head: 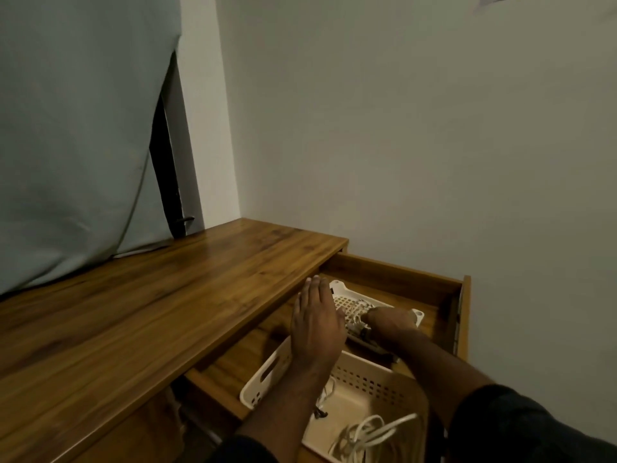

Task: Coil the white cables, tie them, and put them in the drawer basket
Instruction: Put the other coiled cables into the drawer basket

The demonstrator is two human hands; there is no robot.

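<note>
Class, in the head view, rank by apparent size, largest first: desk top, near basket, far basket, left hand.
1. Desk top
2. Near basket, though nearness enlarges it
3. Far basket and left hand: look alike, and the basket is partly hidden, so unranked

I can read no text, label, brand, number or sign anywhere in my head view; the picture is dim and soft, and nothing on it resolves into letters or figures
</note>
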